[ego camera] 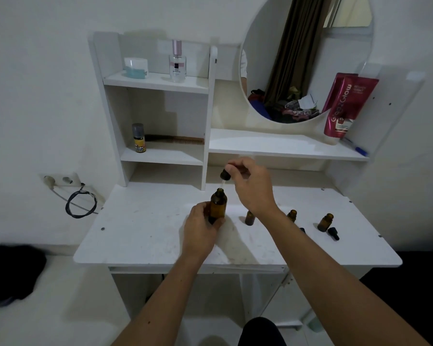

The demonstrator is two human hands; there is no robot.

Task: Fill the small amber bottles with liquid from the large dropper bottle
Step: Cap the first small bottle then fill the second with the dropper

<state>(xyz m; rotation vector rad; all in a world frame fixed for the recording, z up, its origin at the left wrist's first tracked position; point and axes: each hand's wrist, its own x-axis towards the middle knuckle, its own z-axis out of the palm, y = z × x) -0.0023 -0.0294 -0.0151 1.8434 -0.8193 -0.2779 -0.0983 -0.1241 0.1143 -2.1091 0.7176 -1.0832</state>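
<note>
One large amber bottle (218, 204) stands upright on the white desk (145, 236), uncapped, with the left hand (202, 228) curled round its lower half. Directly above its mouth, the right hand (251, 187) pinches one black-capped dropper (225, 175), whose glass tip points down into the neck.

Three small amber bottles sit open on the desk: one (249, 218) just under the right wrist, a second (292, 215) partly hidden behind the right forearm, a third (325, 222) farther out to that arm's right. Two small black caps lie by them, one (333, 233) beside the third bottle and another (302, 230) at the edge of the forearm.

Beyond the hands, the shelves hold one perfume bottle (177, 61), one white jar (136, 67), one small spray can (138, 137), one comb (175, 139), one pink tube (346, 106) and one blue pen (358, 148).
</note>
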